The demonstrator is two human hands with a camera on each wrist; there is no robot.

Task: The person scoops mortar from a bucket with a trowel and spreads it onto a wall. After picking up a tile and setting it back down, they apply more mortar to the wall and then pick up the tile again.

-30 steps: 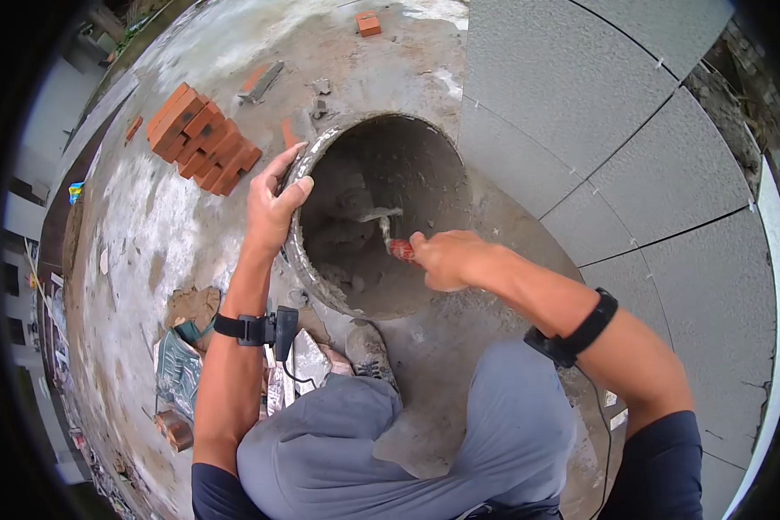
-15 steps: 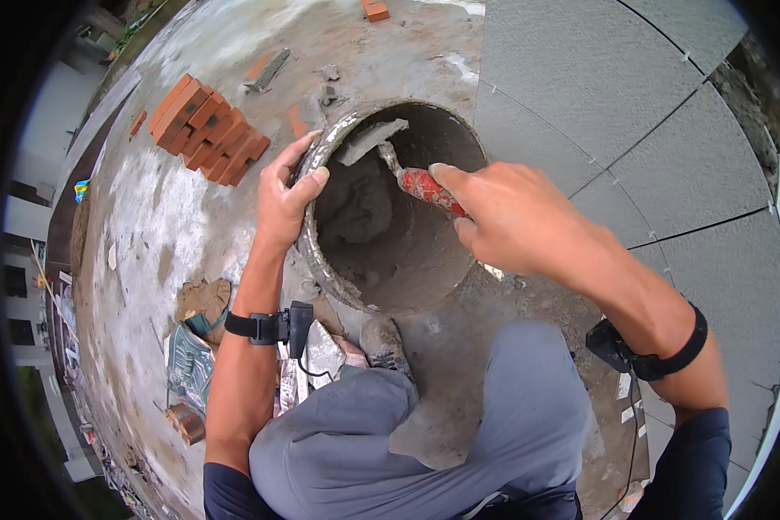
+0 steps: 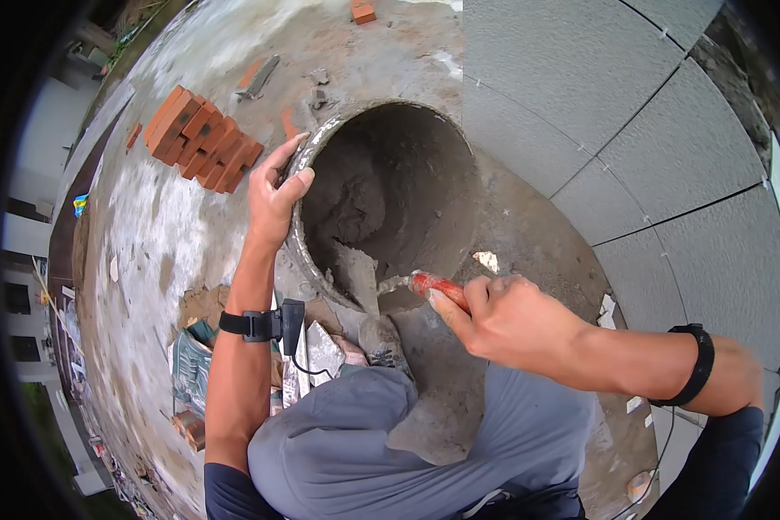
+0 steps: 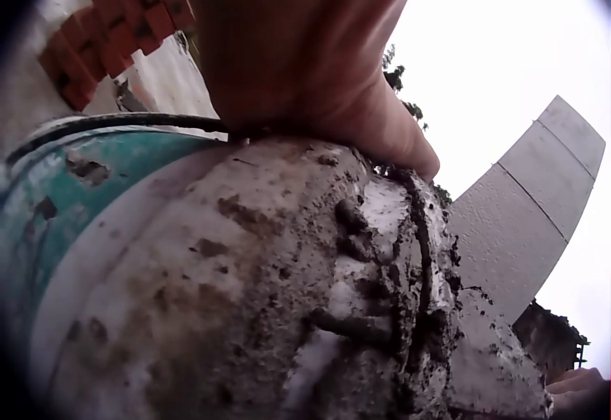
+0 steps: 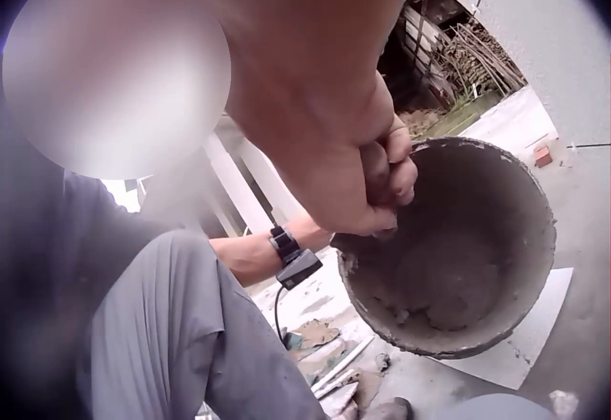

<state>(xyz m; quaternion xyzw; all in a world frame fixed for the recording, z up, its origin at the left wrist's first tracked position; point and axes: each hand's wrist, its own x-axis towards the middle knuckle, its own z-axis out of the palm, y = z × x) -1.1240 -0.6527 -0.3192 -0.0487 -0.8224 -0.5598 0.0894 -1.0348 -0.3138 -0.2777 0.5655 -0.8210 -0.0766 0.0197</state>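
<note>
Trowel handle, end hidden by gripping right fingers, with partly obscured left fingers clasped around bucket rim

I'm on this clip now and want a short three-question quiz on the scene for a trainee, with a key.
1. Fill in: the right hand grips a trowel by its ____-coloured handle.
2. Multiple choice: the left hand holds (a) a loose brick, (b) the rim of the bucket, (c) a floor tile.
3. Short answer: are the stacked bricks inside or outside the bucket?

Key: 1. red; 2. b; 3. outside, standing on the ground.
</note>
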